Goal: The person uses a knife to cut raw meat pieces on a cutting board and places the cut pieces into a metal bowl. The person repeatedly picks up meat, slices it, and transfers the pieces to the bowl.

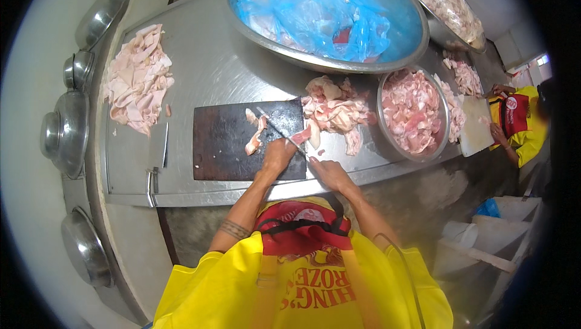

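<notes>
My left hand [280, 154] is closed on a small piece of pink meat [301, 135] at the right edge of the dark cutting board [221, 147]. My right hand [330, 174], beside the board near the table's front edge, grips the end of a long, thin knife [273, 124]. Its blade slants up and left across the board, just beyond my left fingers. Pale trimmed strips of meat [256, 135] lie on the board left of the blade. A heap of pale meat and skin [336, 108] rests against the board's far right side.
Pale skins [139, 81] are piled at the left, beside a cleaver [158, 146]. A large basin [327, 65] with blue plastic stands at the back. Right of the heap sits a bowl of cut meat [411, 114]. Another person [517, 120] works at the far right by a white board [476, 126].
</notes>
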Demonstrator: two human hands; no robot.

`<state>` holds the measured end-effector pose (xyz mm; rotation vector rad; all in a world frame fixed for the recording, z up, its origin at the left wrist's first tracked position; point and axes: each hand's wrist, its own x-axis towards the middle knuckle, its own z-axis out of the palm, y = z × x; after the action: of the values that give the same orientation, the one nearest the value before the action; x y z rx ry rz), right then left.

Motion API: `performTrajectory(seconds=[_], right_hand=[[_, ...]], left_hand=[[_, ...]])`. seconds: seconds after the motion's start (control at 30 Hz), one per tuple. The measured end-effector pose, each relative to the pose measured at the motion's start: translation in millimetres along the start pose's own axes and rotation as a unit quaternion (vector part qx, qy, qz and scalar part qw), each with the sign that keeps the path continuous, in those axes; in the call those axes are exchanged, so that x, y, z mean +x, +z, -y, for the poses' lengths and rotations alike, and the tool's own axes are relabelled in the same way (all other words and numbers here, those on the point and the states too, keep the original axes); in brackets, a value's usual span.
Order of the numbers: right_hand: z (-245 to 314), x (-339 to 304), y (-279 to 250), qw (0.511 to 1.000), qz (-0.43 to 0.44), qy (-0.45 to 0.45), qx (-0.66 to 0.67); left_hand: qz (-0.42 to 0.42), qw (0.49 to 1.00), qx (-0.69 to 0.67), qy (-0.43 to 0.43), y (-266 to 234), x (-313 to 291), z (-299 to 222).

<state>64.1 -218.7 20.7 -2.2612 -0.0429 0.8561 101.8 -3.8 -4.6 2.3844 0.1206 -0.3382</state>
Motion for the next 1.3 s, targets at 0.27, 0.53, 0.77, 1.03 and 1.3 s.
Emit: performTrajectory(seconds=[0.27, 0.53, 0.77, 1.03, 1.3], right_hand=[[44.3, 0.8, 25.4, 0.996, -0.028, -0.012, -0.079], [21.6, -34.3, -2.7, 0.981, -0.043, 0.014, -0.191], [53.8, -5.3, 16.7, 0.978, -0.061, 0.002, -0.199], [17.7, -14.8, 3.6, 0.956, -0.155, -0.05, -0.246], [13.7, -8.6, 11.8, 0.946, -0.19, -0.025, -0.26]], left_hand=[[-0.252, 0.943, -0.035, 0.215, -28.5, -22.4, 8.2], [-0.26, 0.951, -0.036, 0.165, -26.0, -28.5, 1.1], [-0.184, 0.982, 0.032, 0.003, -10.6, -37.0, 11.1], [-0.178, 0.981, 0.042, -0.055, 1.2, -40.7, 19.7], [-0.171, 0.982, 0.047, -0.068, -2.4, -41.4, 14.6]])
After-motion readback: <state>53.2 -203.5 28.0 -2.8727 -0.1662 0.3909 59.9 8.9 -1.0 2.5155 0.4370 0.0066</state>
